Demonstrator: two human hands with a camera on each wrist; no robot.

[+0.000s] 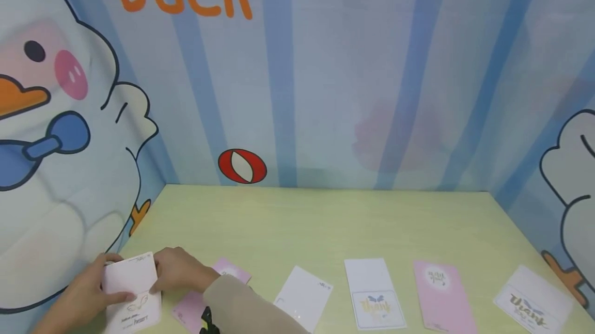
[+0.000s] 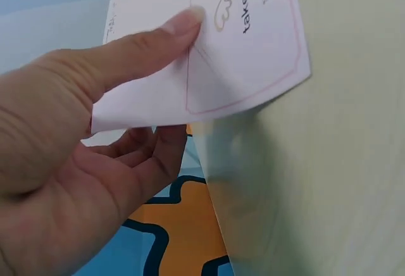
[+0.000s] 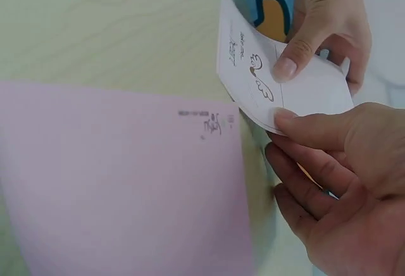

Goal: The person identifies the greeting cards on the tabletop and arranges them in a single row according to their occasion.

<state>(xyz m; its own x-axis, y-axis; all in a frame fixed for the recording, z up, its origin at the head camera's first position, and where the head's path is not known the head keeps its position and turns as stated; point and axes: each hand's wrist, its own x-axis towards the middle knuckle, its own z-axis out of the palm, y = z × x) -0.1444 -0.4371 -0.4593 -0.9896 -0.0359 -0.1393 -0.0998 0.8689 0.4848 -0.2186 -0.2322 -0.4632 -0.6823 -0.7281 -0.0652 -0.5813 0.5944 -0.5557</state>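
Pale pink card pinched by left hand and right hand; each grip clamps thumb over fingers.

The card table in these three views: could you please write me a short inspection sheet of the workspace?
Surface: pale green table top, flat, wood-grain look.
Job's things: white paper card with heart drawing and pink border, held bent at the table's left front corner.
Clutter: pink card partly under the right sleeve; blank white card; white card with gold lettering; tall pink card; white card at far right; all lying flat in a row.
Hands: left hand pinches the held card, thumb on top; right hand pinches its other edge.
Cables: nothing seen.
Surroundings: blue striped walls with cartoon ducks and orange lettering.
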